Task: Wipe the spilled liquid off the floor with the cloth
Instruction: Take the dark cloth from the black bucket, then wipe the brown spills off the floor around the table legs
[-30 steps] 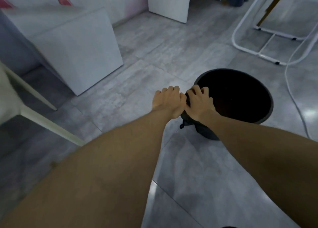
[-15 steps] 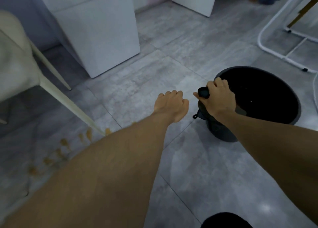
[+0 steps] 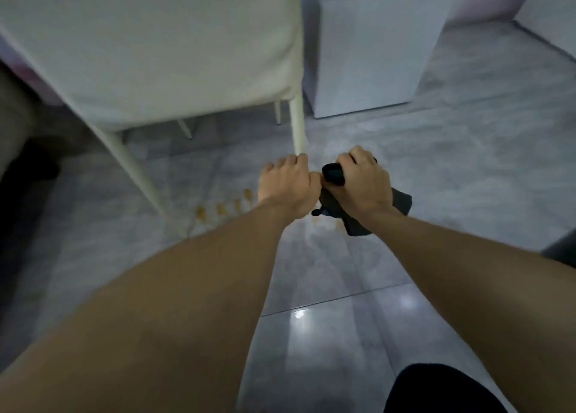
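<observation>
My right hand (image 3: 363, 183) is closed around a dark grey cloth (image 3: 400, 201), held above the floor, with a rolled end sticking out by the thumb and a loose flap hanging to the right. My left hand (image 3: 288, 186) is a closed fist touching the cloth's left end; whether it grips the cloth is not clear. Several small orange-brown drops of spilled liquid (image 3: 223, 208) lie in a row on the grey tiles, just left of my left wrist, beside a chair leg. A faint smear shows under the cloth.
A pale chair (image 3: 162, 47) with slim legs stands over the spill at the upper left. A white cabinet (image 3: 371, 60) is behind it. Glossy grey floor tiles (image 3: 343, 303) spread toward me. A dark rounded shape (image 3: 442, 391) sits at the bottom right.
The view has swung left, away from the black bucket, which is out of sight. Both hands have carried the cloth over to the drops by the chair leg and are touching again.
</observation>
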Motion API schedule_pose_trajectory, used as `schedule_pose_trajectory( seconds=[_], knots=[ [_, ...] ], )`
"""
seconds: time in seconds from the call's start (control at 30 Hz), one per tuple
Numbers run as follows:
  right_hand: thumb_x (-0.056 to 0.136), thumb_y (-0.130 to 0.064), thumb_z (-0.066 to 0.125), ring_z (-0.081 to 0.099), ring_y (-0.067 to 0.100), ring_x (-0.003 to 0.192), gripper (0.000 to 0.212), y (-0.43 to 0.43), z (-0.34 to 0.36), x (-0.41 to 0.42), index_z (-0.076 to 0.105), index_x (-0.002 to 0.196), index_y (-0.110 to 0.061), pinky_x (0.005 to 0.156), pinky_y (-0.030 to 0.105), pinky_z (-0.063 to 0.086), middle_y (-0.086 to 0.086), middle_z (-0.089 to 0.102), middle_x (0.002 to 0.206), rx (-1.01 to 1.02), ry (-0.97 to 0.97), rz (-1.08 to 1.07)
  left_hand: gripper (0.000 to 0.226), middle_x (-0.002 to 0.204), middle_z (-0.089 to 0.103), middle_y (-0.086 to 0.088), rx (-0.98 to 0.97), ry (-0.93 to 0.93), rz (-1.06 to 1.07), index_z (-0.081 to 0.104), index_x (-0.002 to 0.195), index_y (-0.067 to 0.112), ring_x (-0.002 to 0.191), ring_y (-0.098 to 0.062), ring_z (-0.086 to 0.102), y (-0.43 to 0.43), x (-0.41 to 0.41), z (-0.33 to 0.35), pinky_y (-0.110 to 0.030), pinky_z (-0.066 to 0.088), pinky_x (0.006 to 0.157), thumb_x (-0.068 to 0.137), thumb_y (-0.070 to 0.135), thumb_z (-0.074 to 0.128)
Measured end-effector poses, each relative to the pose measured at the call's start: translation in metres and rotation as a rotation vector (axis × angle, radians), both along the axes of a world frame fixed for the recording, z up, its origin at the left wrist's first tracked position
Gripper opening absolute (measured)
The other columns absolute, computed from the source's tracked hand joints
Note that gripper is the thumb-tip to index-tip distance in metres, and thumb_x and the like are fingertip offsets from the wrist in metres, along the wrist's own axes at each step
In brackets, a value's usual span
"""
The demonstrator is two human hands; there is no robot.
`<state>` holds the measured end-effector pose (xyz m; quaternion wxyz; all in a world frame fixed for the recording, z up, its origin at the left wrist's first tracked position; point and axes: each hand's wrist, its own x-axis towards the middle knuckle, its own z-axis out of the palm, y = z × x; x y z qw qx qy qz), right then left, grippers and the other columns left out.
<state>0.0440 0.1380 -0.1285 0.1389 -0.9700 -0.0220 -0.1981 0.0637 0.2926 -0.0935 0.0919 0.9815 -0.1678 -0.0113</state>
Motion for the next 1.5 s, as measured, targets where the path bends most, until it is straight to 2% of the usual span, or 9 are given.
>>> schedule_pose_trajectory(
  seconds=[0.23, 0.37, 0.6, 0.73, 0.8, 0.9, 1.13, 1.27, 1.5],
  knots=[
    [0.084, -0.021, 0.07, 0.058, 0.035, 0.081, 0.021, 0.21, -0.032, -0.001, 0.058, 0.084, -0.004, 0.059, 0.034, 0.029, 0.014, 0.058, 0.094, 0.24, 0.135, 0.347, 0.039, 0.128, 0.062, -0.012, 0.009, -0.016, 0.366, 0.052, 0.126, 0.01, 0.116, -0.034, 0.055, 0.185, -0.036, -0.021, -0.043, 0.037, 0.096, 0.098, 0.03, 0.033],
    [0.089, -0.028, 0.066, 0.055, 0.028, 0.078, 0.02, 0.305, -0.068, -0.03, 0.058, 0.093, -0.009, 0.06, 0.034, 0.035, 0.006, 0.055, 0.101, 0.333, 0.294, 0.535, 0.039, 0.128, 0.061, -0.011, 0.064, 0.02, 0.557, 0.053, 0.124, 0.011, 0.118, -0.031, 0.054, 0.267, -0.079, -0.042, -0.043, 0.035, 0.098, 0.097, 0.032, 0.033],
    [0.089, -0.056, 0.062, 0.058, 0.039, 0.101, 0.05, 0.371, -0.181, -0.065, 0.059, 0.099, -0.007, 0.057, 0.039, 0.044, 0.018, 0.058, 0.111, -0.07, 0.23, 0.84, 0.036, 0.123, 0.06, -0.011, 0.146, 0.129, 0.713, 0.052, 0.12, 0.011, 0.112, -0.03, 0.053, 0.352, -0.151, -0.108, -0.044, 0.036, 0.096, 0.098, 0.031, 0.032],
    [0.09, -0.069, 0.058, 0.049, 0.039, 0.119, 0.072, 0.375, -0.229, -0.071, 0.049, 0.137, -0.015, 0.094, 0.048, 0.046, 0.019, 0.048, 0.136, -0.239, 0.327, 0.804, 0.036, 0.12, 0.061, -0.011, 0.134, 0.173, 0.739, 0.052, 0.123, 0.01, 0.108, -0.029, 0.054, 0.371, -0.182, -0.157, -0.043, 0.036, 0.095, 0.1, 0.03, 0.032],
    [0.09, -0.081, 0.032, 0.027, 0.039, 0.149, 0.088, 0.377, -0.24, -0.083, 0.032, 0.156, -0.022, 0.12, 0.055, 0.024, 0.015, 0.03, 0.161, -0.304, 0.438, 0.854, 0.04, 0.125, 0.059, -0.011, 0.092, 0.218, 0.765, 0.049, 0.131, 0.01, 0.113, -0.03, 0.053, 0.371, -0.191, -0.181, -0.043, 0.036, 0.098, 0.1, 0.031, 0.033],
    [0.087, -0.08, 0.008, -0.005, 0.031, 0.158, 0.092, 0.38, -0.237, -0.086, 0.005, 0.163, -0.028, 0.125, 0.056, -0.005, 0.002, -0.001, 0.172, -0.327, 0.487, 0.969, 0.054, 0.137, 0.054, -0.011, -0.012, 0.276, 0.775, 0.038, 0.145, 0.011, 0.122, -0.029, 0.049, 0.359, -0.198, -0.211, -0.044, 0.035, 0.104, 0.098, 0.034, 0.03],
    [0.094, -0.075, 0.021, 0.006, 0.041, 0.155, 0.09, 0.386, -0.241, -0.094, 0.019, 0.161, -0.014, 0.123, 0.061, 0.0, 0.019, 0.016, 0.168, -0.116, 0.548, 0.378, 0.07, 0.161, 0.03, -0.009, -0.169, 0.245, 0.839, 0.021, 0.156, 0.008, 0.143, -0.029, 0.03, 0.347, -0.194, -0.241, -0.046, 0.028, 0.116, 0.092, 0.038, 0.025],
    [0.093, -0.075, 0.017, 0.003, 0.035, 0.157, 0.088, 0.392, -0.251, -0.096, 0.02, 0.162, -0.021, 0.123, 0.061, -0.001, 0.013, 0.013, 0.17, -0.12, 0.509, 0.364, 0.069, 0.17, 0.0, -0.007, -0.194, 0.294, 0.939, 0.001, 0.16, 0.011, 0.156, -0.028, -0.003, 0.356, -0.19, -0.261, -0.046, 0.005, 0.125, 0.104, 0.047, 0.021],
    [0.09, -0.078, 0.02, 0.011, 0.031, 0.157, 0.084, 0.356, -0.253, -0.074, 0.032, 0.159, -0.03, 0.123, 0.059, 0.007, 0.006, 0.021, 0.169, -0.236, 0.447, 0.443, 0.082, 0.169, -0.015, -0.001, -0.129, 0.268, 0.98, -0.008, 0.161, 0.018, 0.154, -0.026, -0.017, 0.377, -0.173, -0.286, -0.048, -0.008, 0.124, 0.098, 0.068, 0.008]
  ],
)
